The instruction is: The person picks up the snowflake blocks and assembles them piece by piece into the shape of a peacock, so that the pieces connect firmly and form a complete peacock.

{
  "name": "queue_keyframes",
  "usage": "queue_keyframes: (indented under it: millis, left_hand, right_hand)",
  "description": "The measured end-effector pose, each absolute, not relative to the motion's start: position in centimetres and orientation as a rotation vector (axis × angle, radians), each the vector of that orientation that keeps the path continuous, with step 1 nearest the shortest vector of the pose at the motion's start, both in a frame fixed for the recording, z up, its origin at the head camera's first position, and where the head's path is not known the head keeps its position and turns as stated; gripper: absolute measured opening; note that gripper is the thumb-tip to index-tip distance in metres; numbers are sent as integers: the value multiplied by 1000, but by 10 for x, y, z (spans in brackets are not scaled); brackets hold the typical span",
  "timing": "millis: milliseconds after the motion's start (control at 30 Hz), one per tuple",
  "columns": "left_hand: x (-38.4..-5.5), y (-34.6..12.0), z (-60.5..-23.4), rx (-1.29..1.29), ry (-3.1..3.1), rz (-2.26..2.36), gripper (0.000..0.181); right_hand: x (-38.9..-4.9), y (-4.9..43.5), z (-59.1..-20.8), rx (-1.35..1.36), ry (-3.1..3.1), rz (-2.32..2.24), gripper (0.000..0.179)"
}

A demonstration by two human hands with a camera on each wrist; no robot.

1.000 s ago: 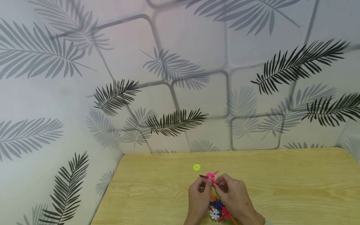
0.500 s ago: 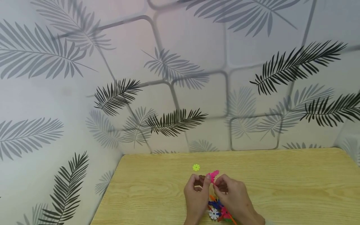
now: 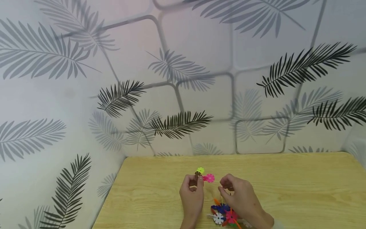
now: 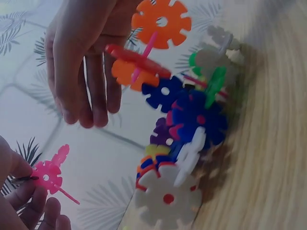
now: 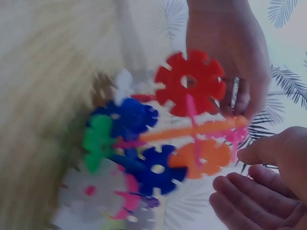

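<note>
My left hand (image 3: 192, 197) pinches a small joined piece of notched plastic snowflake discs between thumb and forefinger. A pink disc (image 3: 210, 177) sticks out on its right and a brown disc (image 3: 197, 174) shows at the fingertips. In the left wrist view, more pink discs (image 4: 53, 171) stand at angles to each other. My right hand (image 3: 243, 194) is a short way to the right, fingers loosely bent around nothing. Below it on the table is a larger built cluster of blue (image 4: 199, 115), white (image 4: 168, 211), orange (image 4: 172, 21), red (image 5: 189, 100) and green discs (image 5: 98, 143).
A yellow-green disc (image 3: 200, 170) lies farther back on the wooden table (image 3: 300, 187), overlapped by the brown disc in the head view. Behind the table rises a wall (image 3: 200, 47) patterned with leaves.
My left hand has moved left with the pink and brown discs, away from my right hand. The right hand's fingers have come off the pink discs.
</note>
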State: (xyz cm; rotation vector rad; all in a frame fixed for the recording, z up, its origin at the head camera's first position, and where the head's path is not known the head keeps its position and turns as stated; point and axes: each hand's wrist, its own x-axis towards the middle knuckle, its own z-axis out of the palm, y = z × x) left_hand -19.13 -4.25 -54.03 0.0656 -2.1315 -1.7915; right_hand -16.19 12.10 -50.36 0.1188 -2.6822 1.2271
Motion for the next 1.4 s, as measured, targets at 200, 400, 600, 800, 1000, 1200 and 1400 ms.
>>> queue_keyframes:
  millis: [200, 400, 600, 800, 1000, 1200, 1400]
  left_hand:
    - [-198, -52, -540, 91, -2146, -1771, 10]
    - [-201, -56, -541, 99, -2147, -1761, 9]
    - [-201, -59, -542, 113, -2147, -1765, 6]
    - [-202, -61, -542, 104, -2150, -1795, 5]
    - [-203, -62, -545, 110, -2162, -1795, 4]
    - [-202, -63, -546, 130, -2186, -1777, 3]
    - [-203, -62, -545, 132, -2186, -1783, 4]
  right_hand:
    - [-193, 132, -491, 388, -2756, 1070, 13]
    - [-230, 128, -490, 628, -2807, 1015, 14]
    - [-261, 111, -493, 718, -2881, 929, 20]
    - [-281, 95, -500, 800, -3016, 956, 33]
    - [-288, 84, -522, 735, -3147, 959, 44]
    - [-289, 81, -535, 741, -3130, 899, 38]
    - [-291, 84, -535, 654, -3119, 895, 21]
